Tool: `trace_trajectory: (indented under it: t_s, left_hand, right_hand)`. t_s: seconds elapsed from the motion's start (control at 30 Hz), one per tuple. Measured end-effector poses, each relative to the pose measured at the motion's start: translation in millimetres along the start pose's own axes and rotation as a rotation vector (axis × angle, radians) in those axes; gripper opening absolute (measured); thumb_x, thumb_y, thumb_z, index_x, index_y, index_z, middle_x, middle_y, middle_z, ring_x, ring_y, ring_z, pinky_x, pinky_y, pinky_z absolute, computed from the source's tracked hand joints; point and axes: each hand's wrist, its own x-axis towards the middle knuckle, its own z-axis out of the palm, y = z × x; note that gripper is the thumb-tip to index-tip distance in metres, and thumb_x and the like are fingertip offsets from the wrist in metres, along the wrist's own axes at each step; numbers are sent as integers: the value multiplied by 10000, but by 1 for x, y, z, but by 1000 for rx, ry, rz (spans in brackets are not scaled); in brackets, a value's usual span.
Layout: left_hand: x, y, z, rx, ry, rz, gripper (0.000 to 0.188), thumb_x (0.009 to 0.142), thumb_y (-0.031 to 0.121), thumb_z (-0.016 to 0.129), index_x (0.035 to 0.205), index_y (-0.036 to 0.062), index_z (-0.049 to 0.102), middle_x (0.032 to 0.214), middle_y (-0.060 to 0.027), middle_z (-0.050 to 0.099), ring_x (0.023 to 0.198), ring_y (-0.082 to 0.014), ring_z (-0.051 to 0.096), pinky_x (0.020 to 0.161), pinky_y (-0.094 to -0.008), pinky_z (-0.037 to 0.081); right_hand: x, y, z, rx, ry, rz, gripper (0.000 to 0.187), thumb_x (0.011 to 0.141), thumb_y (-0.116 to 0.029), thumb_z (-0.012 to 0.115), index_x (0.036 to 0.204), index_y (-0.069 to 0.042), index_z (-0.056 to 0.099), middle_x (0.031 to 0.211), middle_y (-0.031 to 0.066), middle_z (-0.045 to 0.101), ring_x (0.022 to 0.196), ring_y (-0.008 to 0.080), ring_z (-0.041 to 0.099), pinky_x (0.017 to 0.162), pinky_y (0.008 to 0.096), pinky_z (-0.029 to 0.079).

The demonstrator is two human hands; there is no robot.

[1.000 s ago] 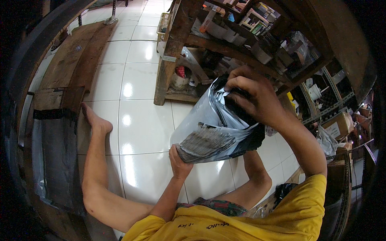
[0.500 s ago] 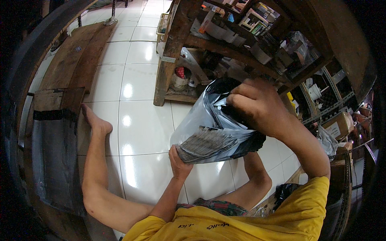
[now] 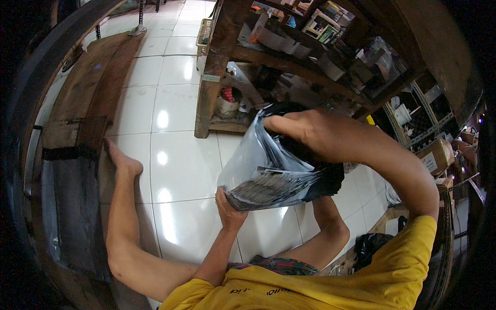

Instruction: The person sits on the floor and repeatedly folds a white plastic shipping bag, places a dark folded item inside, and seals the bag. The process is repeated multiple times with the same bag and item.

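A thick, bent stack of plastic bags or sheets (image 3: pixel 240 157), pale grey outside and black inside, is held above the floor between my legs. Its many layered edges fan out along the lower side. My left hand (image 3: pixel 229 209) grips the lower left corner, part of its fingers hidden beneath the stack. At the upper edge my right hand (image 3: pixel 294 129) is closed over the layers, the thumb side towards the left; its other fingers are hidden against the black part.
Ahead stands a wooden shelf unit (image 3: pixel 209 98) with clutter on it. Long wooden boards (image 3: pixel 85 77) lie at the left, near my foot. A cardboard box (image 3: pixel 439 155) sits at the right, with a black plastic bag (image 3: pixel 373 245) beside my right side. White tiles (image 3: pixel 175 175) cover the floor.
My right hand has moved left along the stack's upper edge, and my right elbow has swung outward. The layers there are pushed further open. My left hand keeps its hold.
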Motion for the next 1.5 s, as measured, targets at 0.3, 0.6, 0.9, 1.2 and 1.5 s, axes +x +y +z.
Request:
trace_trajectory:
  t_s: [0.3, 0.6, 0.9, 1.2, 1.5]
  left_hand:
    - [-3, -8, 9, 22, 77, 154, 1194, 700, 319, 907, 1542, -19, 130, 1490, -323, 327, 1356, -507, 369, 1126, -577, 342]
    - [-2, -10, 8, -42, -15, 25, 1217, 673, 295, 918, 1538, -14, 120, 1493, -309, 335, 1333, -507, 392, 1102, -587, 362]
    - [-3, -9, 11, -66, 18, 38, 1144, 679, 286, 912, 1517, -10, 192, 1431, -301, 393, 1281, -502, 434, 1074, -576, 388]
    - [1, -6, 10, -17, -2, 38, 1132, 717, 323, 888, 1528, -8, 172, 1462, -304, 370, 1320, -508, 409, 1105, -574, 373]
    - [1, -9, 9, -21, 35, 113, 1176, 704, 327, 902, 1537, -13, 145, 1485, -316, 347, 1331, -516, 406, 1113, -577, 367]
  right_hand:
    - [22, 23, 11, -80, 54, -210, 377, 815, 4, 585, 1184, -49, 531, 1015, 225, 589, 988, 439, 644, 843, 475, 530]
    - [14, 14, 0, -132, 127, 183, 494, 815, 15, 631, 1273, -42, 456, 1098, 252, 631, 1062, 449, 623, 858, 495, 505]
    - [-12, 25, 26, -177, 228, 178, 497, 869, -35, 610, 1331, -33, 427, 1007, 286, 644, 987, 477, 637, 859, 527, 500]
    - [2, 23, 2, 18, -63, 225, 546, 867, -5, 655, 1369, -106, 468, 1194, 203, 643, 1108, 358, 631, 928, 449, 495]
    - [24, 10, -2, -166, -29, -23, 394, 870, 14, 544, 1235, -131, 569, 1091, 221, 607, 995, 401, 664, 855, 478, 533]
